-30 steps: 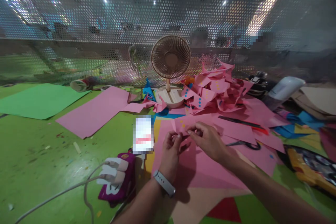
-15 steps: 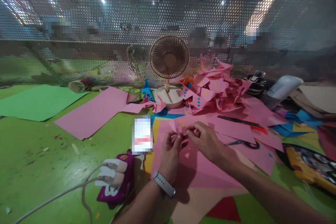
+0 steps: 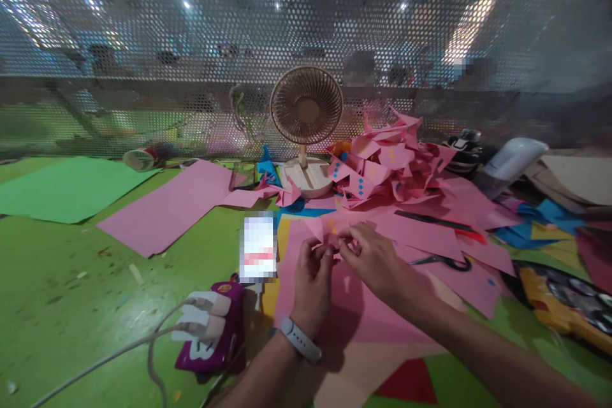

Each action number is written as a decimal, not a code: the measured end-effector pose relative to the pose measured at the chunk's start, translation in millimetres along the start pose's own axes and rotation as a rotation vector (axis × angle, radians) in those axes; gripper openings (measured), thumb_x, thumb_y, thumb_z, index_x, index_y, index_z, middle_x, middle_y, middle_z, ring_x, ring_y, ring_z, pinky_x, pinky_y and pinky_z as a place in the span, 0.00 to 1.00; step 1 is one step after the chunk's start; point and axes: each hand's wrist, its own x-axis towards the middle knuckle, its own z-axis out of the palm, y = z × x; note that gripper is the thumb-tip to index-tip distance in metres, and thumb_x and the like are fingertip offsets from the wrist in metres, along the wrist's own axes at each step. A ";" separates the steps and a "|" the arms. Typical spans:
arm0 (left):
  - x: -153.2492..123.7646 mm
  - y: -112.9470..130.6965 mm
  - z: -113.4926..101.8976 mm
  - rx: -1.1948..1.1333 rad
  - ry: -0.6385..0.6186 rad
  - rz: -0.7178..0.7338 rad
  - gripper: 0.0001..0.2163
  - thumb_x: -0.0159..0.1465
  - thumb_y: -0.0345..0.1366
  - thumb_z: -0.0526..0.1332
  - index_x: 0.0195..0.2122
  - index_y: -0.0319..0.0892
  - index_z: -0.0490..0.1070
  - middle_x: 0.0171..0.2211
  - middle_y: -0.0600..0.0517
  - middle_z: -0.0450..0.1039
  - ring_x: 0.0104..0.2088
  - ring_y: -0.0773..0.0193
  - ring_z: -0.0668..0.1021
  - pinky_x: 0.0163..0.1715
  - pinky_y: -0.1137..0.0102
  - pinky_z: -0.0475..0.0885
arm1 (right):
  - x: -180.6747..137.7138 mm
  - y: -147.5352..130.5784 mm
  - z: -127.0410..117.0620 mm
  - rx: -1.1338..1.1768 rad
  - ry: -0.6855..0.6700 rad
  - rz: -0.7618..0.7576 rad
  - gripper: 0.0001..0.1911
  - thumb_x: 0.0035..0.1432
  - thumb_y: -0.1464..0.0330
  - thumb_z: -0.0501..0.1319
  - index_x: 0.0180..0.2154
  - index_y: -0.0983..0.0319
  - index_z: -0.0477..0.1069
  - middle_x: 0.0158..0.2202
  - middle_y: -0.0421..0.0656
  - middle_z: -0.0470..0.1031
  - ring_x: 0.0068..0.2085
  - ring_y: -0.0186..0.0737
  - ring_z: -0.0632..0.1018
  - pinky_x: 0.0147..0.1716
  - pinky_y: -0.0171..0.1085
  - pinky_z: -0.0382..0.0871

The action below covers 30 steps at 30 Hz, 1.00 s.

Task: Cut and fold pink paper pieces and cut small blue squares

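Observation:
My left hand (image 3: 313, 277), with a grey watch at the wrist, and my right hand (image 3: 375, 258) meet over the green table and pinch a small folded pink paper piece (image 3: 331, 231) with yellow dots. The fingers of both hands are curled round its edges. Beneath the hands lies a large pink sheet (image 3: 363, 309).
A heap of folded pink paper shapes (image 3: 387, 166) sits behind, next to a small desk fan (image 3: 306, 108). Scissors (image 3: 442, 261) lie to the right. A phone (image 3: 259, 248) and a purple power strip (image 3: 213, 328) with cable lie to the left. Pink (image 3: 176, 204) and green (image 3: 67, 185) sheets lie far left.
Both hands have drawn a little closer together around the pink piece, with the fingers shifting on it. Nothing else has moved.

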 end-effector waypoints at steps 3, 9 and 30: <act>-0.1 0.0 0.1 -0.009 0.020 -0.011 0.12 0.56 0.37 0.64 0.38 0.44 0.62 0.36 0.50 0.75 0.40 0.60 0.77 0.40 0.66 0.71 | -1.0 -0.7 0.9 -0.051 -0.002 -0.016 0.06 0.59 0.70 0.53 0.33 0.61 0.68 0.34 0.45 0.73 0.34 0.39 0.74 0.32 0.35 0.64; 0.7 -1.3 -0.4 -0.021 0.030 -0.022 0.11 0.56 0.36 0.64 0.36 0.43 0.63 0.34 0.51 0.75 0.39 0.60 0.77 0.41 0.65 0.71 | -0.9 -0.2 2.8 -0.041 -0.028 0.051 0.05 0.59 0.68 0.53 0.33 0.60 0.66 0.34 0.44 0.74 0.33 0.38 0.75 0.30 0.34 0.64; 2.4 4.7 -3.0 0.101 0.057 -0.008 0.07 0.59 0.36 0.60 0.38 0.43 0.64 0.31 0.55 0.68 0.33 0.66 0.74 0.38 0.67 0.72 | 22.4 34.0 -17.5 0.237 0.112 -0.041 0.16 0.56 0.65 0.56 0.47 0.62 0.66 0.42 0.47 0.74 0.43 0.44 0.73 0.44 0.43 0.66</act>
